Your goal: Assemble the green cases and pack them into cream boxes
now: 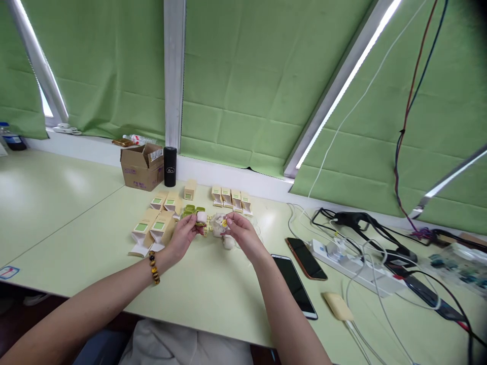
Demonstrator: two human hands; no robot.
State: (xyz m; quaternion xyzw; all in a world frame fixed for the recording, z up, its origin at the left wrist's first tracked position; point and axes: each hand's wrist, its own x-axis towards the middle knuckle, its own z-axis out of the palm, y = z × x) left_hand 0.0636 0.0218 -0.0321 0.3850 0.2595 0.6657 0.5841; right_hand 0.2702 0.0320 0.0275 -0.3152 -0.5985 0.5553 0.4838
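Note:
My left hand (184, 234) is closed on a small figure (201, 218) with a whitish rounded part and green and dark red parts; its exact kind is too small to tell. My right hand (242, 234) pinches a small yellow-and-white piece (224, 222), beside crumpled clear plastic (217, 221). A round white piece (229, 243) lies on the table just below the right fingers. Behind my left fingers sit small olive-green parts (193, 209). Yellow-green bits show between the two hands, partly hidden.
Opened small cartons (163, 223) stand left of my hands, with more cartons (230, 197) behind. A cardboard box (141, 167) and black bottle (170, 166) stand by the wall. At right lie two phones (306, 258), a power strip (353, 266), cables and a yellow charger-like block (337, 305).

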